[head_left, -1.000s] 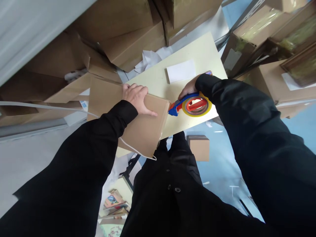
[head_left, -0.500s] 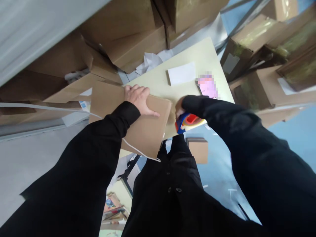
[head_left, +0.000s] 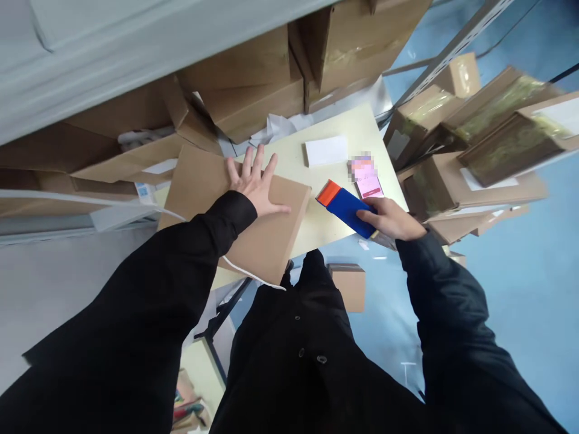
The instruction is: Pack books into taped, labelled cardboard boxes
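Observation:
A brown cardboard box [head_left: 275,241] lies on the pale table [head_left: 312,235]. My left hand [head_left: 256,190] rests flat on top of it, fingers spread. Right of the box, my right hand [head_left: 391,218] grips a blue tape dispenser [head_left: 348,208] with an orange end; the thumb lies over its blue side, and the other fingers are mostly hidden. The dispenser is apart from the box. Beyond it on the table is a phone [head_left: 368,181] with a lit pink screen, and near that a small white box [head_left: 325,150]. A white cord [head_left: 253,276] hangs across the cardboard box's near side.
Large open cartons [head_left: 244,84] line the shelf behind the table. Taped parcels [head_left: 493,169] are stacked at the right beside a metal rack post [head_left: 452,51]. Another carton [head_left: 348,286] stands on the blue floor near my legs.
My right hand has moved right, away from the box's edge, turning the tape dispenser so its flat blue side shows. My left hand stays on the box with its fingers spread wider.

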{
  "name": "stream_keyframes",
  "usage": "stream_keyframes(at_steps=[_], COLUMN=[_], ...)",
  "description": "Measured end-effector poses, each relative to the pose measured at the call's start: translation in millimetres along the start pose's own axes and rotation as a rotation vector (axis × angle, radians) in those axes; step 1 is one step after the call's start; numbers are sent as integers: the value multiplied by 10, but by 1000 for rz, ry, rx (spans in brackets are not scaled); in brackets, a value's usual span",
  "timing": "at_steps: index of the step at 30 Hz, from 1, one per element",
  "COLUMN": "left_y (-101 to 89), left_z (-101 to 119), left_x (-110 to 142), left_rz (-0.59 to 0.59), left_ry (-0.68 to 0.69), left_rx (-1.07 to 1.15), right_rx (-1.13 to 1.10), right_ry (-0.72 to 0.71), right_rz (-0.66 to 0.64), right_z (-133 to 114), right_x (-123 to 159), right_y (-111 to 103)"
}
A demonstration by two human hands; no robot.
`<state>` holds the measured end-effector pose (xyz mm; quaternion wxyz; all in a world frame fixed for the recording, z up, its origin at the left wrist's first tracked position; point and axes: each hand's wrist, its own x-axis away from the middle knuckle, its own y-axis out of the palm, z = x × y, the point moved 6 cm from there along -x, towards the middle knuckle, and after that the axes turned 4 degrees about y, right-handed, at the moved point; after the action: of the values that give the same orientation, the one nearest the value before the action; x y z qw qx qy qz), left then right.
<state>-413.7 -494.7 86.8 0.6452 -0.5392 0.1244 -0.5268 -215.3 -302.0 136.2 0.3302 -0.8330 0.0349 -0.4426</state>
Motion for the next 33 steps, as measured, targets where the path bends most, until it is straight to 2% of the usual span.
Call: stream_keyframes(at_steps=[4, 7, 10, 13, 17, 20, 23, 28, 33], left_y=[205, 368, 398, 331, 204, 125, 146, 322, 431], left_z=[86, 152, 176, 146, -19, -250, -477, -534, -450], left_x=[293, 424, 463, 479, 556, 667, 767, 809, 844], left_rz=[-85, -138, -122, -109, -147, -102, -40, 8, 77], left_ry=[-145, -147, -108, -74, 42, 137, 102, -61, -243], left_rx=[49, 71, 67, 50, 14, -25, -37, 50, 144], right_rx=[21, -8, -42, -70, -72, -35, -13, 39, 88], right_ry=[11, -17, -73, -85, -113, -138, -196, -330, -522], right_rz=[88, 144, 182, 258, 320, 366, 433, 441, 492], right_z=[101, 154, 124, 63, -24, -57, -109, -296, -604], right_x=[179, 246, 336, 466, 651, 733, 753, 718, 690], right_y=[139, 295, 435, 507, 609, 717, 784, 695, 272])
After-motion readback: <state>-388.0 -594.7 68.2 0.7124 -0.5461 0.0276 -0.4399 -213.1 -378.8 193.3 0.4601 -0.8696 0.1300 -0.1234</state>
